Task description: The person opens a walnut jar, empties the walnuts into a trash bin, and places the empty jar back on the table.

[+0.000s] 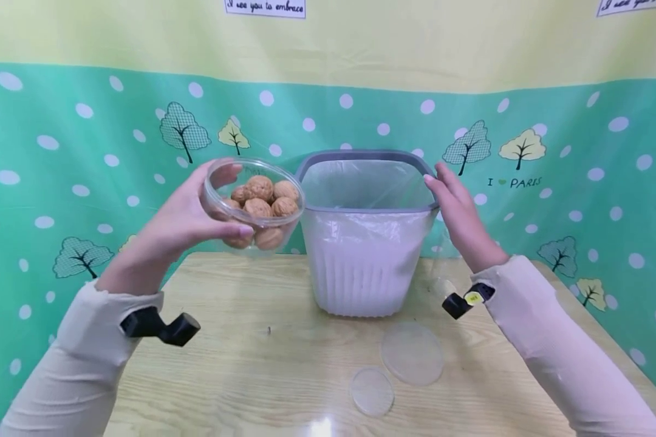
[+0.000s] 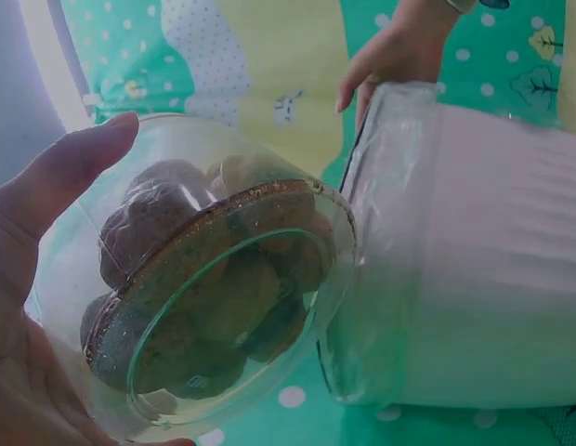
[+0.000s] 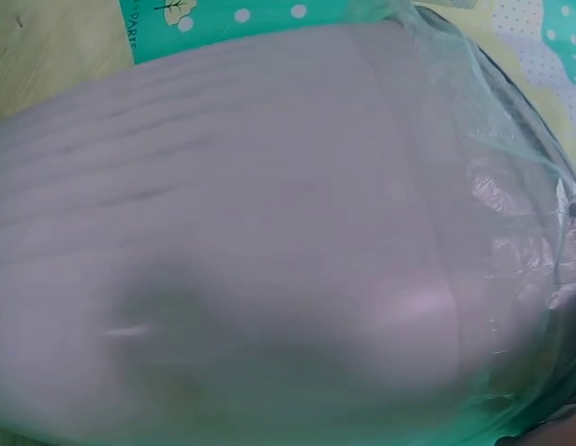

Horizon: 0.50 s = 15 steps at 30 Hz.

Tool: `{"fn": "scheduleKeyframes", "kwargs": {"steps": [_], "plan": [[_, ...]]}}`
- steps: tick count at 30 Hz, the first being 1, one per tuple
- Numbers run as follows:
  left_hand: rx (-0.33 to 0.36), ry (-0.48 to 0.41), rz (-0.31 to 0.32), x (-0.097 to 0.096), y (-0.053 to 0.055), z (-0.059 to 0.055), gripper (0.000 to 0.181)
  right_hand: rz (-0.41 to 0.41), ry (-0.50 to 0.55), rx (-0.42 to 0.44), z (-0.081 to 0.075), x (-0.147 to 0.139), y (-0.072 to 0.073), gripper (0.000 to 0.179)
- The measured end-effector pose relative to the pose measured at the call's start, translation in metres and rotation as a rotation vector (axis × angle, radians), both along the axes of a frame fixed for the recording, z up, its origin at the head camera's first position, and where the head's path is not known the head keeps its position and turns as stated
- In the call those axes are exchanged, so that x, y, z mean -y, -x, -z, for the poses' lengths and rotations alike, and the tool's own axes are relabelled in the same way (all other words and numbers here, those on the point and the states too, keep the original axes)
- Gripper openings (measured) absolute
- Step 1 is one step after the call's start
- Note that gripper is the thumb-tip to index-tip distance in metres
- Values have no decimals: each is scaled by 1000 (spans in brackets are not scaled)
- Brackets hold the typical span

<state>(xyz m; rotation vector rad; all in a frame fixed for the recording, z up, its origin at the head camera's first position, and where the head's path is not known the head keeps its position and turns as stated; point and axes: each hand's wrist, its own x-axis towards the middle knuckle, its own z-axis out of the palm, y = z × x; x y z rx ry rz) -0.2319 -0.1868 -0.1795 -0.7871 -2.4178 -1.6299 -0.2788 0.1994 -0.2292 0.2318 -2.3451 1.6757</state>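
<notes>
My left hand holds a clear round plastic tub up beside the bin, thumb on its near side and fingers around the far side. Several walnuts lie in the tub, which tilts slightly; the left wrist view shows the walnuts through its base. To the right of the tub stands a bin, pale with a grey rim, lined with a thin clear bag. My right hand rests at the right side of the rim with fingers extended, thumb tip at the edge.
Two clear round lids, a larger one and a smaller one, lie flat on the wooden table in front of the bin. A small dark bit lies left of them. A patterned cloth hangs behind the table.
</notes>
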Motion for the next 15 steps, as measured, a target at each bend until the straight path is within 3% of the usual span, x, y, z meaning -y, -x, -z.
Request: {"fn": "scheduleKeyframes", "kwargs": {"steps": [9, 15], "plan": [[-4, 114, -96, -3, 25, -23, 92, 9, 20, 37, -1, 4, 13, 79], [-12, 162, -131, -7, 40, -31, 98, -4, 30, 42, 0, 5, 15, 79]]}}
